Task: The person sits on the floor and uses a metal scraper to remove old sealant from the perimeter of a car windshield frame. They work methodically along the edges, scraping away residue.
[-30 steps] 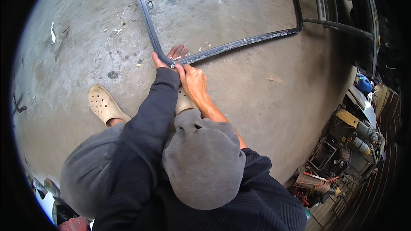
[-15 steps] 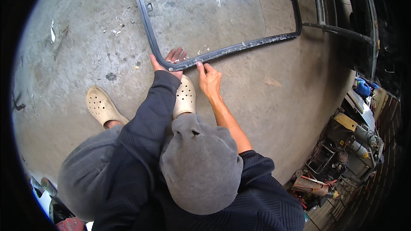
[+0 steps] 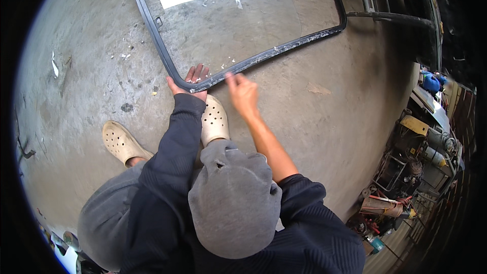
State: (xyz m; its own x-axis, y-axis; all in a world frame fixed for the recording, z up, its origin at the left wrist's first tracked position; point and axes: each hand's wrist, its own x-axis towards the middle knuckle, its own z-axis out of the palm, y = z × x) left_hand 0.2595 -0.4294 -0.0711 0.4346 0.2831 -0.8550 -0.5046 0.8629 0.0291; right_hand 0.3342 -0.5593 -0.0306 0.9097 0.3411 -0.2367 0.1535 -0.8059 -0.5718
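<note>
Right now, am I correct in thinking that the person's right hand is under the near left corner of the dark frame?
Not quite: the left hand is under the near left corner of the dark frame, as the head view shows.

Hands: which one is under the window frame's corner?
The left hand, open beneath the near-left corner of the window frame; the right hand is farther right, by its near edge.

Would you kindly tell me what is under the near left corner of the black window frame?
The left hand is there, palm up: its fingers show inside the black window frame, its thumb outside. Part of the palm is covered and cannot be seen.
</note>
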